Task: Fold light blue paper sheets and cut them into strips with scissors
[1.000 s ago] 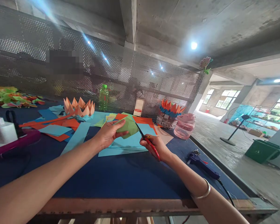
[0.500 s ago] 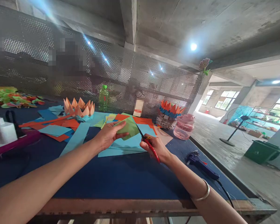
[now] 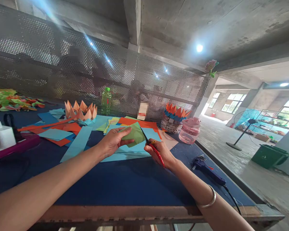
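head view: left hand (image 3: 112, 141) pinches green paper (image 3: 136, 134) between fingers (image 3: 124, 131), right hand (image 3: 159, 150) grips scissors (image 3: 152, 147) at its edge.

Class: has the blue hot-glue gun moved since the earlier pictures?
No. The blue hot-glue gun keeps its place, just nearer the camera than the pink plastic jar.

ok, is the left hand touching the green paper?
Touching. The head view shows the left hand pinching the green paper, with its thumb lying across the near face. The right hand holds red scissors near its right edge.
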The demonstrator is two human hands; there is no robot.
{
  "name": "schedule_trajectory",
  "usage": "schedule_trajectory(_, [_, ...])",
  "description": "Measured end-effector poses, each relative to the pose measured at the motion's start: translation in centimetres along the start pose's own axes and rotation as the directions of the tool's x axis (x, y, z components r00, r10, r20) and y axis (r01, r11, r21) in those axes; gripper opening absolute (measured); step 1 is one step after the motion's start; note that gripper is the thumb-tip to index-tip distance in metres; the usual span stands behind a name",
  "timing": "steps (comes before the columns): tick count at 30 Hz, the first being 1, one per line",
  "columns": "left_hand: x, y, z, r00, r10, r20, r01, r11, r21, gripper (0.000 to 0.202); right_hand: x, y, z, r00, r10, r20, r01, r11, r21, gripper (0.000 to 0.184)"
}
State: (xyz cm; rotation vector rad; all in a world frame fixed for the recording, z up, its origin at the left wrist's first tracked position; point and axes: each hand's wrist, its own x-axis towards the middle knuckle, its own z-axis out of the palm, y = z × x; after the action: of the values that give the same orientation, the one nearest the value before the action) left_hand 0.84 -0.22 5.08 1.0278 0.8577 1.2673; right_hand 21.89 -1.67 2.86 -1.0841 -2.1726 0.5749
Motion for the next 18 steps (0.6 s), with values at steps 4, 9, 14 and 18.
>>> schedule_trajectory(4, [0.1, -0.09, -0.01, 1.0, 0.007, -0.006, -0.007, 1.0, -0.009, 0.009, 0.04, -0.2, 0.02, 0.999, 0.036, -0.008, -0.036, 0.999, 0.028, 0.046])
schedule_trajectory(9, [0.03, -0.05, 0.06, 1.0, 0.005, 0.0, -0.005, 1.0, -0.014, 0.011, 0.09, -0.26, 0.21, 0.998, 0.055, -0.034, -0.053, 0.997, 0.061, 0.045])
schedule_trajectory(14, [0.09, -0.06, -0.01, 1.0, 0.009, 0.004, -0.009, 1.0, -0.02, 0.013, 0.17, -0.21, 0.3, 0.998, 0.035, -0.055, -0.034, 0.999, 0.028, 0.047])
schedule_trajectory(18, [0.2, -0.26, -0.13, 1.0, 0.013, 0.01, -0.013, 1.0, -0.022, 0.013, 0.09, -0.33, 0.11, 0.997, -0.029, -0.078, 0.023, 0.997, -0.077, 0.047])
